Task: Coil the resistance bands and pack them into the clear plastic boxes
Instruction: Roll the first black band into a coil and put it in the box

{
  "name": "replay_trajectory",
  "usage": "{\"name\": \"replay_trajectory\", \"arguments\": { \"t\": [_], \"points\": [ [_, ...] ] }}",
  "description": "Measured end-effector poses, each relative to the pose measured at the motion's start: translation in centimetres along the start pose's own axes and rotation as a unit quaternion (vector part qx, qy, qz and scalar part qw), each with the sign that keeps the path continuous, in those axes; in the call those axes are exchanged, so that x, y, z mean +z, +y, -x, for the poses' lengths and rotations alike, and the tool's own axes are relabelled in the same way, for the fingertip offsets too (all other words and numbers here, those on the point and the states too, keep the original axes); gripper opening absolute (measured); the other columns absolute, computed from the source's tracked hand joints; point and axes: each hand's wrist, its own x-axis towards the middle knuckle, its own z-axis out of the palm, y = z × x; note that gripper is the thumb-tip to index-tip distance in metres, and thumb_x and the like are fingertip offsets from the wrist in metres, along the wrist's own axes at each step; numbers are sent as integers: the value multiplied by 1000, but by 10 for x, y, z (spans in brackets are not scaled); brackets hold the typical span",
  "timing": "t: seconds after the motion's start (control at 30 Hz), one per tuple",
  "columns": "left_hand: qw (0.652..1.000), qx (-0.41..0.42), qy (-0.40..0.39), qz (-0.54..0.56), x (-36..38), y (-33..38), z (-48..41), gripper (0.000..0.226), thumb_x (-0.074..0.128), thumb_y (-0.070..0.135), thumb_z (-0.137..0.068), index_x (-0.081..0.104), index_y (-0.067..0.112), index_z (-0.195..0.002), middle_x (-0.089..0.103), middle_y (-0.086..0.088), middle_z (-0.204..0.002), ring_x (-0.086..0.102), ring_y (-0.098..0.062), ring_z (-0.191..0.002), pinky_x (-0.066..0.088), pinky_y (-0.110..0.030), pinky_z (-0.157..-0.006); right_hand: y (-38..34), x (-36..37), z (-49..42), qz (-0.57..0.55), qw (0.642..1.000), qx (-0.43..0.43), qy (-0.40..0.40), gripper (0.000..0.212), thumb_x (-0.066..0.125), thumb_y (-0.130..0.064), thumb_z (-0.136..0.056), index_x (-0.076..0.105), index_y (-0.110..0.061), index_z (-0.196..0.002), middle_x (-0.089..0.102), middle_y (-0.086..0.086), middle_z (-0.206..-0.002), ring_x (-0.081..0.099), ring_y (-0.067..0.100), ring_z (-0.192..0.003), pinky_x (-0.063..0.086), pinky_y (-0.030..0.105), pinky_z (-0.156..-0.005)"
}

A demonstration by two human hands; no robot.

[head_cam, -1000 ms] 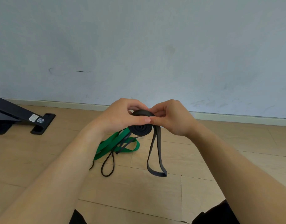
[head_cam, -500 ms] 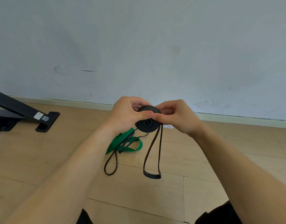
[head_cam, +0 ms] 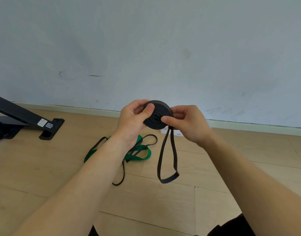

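Hanging nearest the person, the unwound tail of the black resistance band drops as a long double loop from the coil toward the wooden floor; whether its lower end touches the boards I cannot tell. Left of it, on the floor, lie a green band and a thin black band, tangled across each other and uncoiled.

Above them, both hands hold the black coil in the air, its flat spiral face turned to the camera. The left hand grips its left edge, thumb pressed on the face and fingers curled behind. The right hand pinches the right side, thumb near the spiral's middle, just where the tail leaves the roll.

The step in hand looks like winding the rest of the tail on. To do it well, I judge that one thumb should pin the face so the layers do not spring or telescope, while the other hand feeds the strap flat, untwisted and under light tension.

No clear plastic box shows plainly. A small pale object lies on the floor just beyond the right hand; too little shows to name it or any contents. Far left stands a black metal frame, with the wall behind.
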Motion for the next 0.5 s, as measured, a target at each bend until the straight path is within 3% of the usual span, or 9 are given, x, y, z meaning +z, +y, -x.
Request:
{"name": "replay_trajectory", "arguments": {
  "t": [0.07, 0.2, 0.27, 0.5],
  "points": [
    [991, 32, -62, -119, -11, 8, -6, 22, 72, 30, -89, 69, 23, -109, 75, -1, -109, 70, -21, -109, 56, -47, -99, -2, -6, -1, 63, 998, -2, -6, 21, 79, -19, -86, 76, -15, -107, 79, -3, -90, 76, 9, -83, 61, 30, -82],
    [930, 67, -181, -312, -19, 20, -6, 25, 82, 32, -82, 74, 33, -106, 76, 13, -102, 70, -6, -100, 55, -28, -92, -6, -10, -3, 222, 973, -16, -60, 16, 83, -29, -82, 79, -22, -96, 78, -6, -81, 73, 8, -77, 59, 38, -80],
    [905, 86, -180, -374, -13, 16, -4, 23, 85, 29, -78, 77, 31, -100, 77, 10, -94, 72, -7, -92, 59, -35, -88, -5, -7, -4, 252, 964, -20, -83, 19, 84, -30, -80, 80, -22, -96, 78, -4, -81, 73, 13, -78, 59, 42, -79],
    [959, 102, -87, -248, -15, 18, -6, 16, 81, 21, -84, 76, 34, -93, 78, 14, -89, 71, -4, -90, 56, -26, -87, -3, -14, -4, 25, 999, -8, -43, 28, 83, -10, -80, 76, -8, -108, 80, 2, -93, 77, 16, -87, 61, 32, -85]
  ]
}}
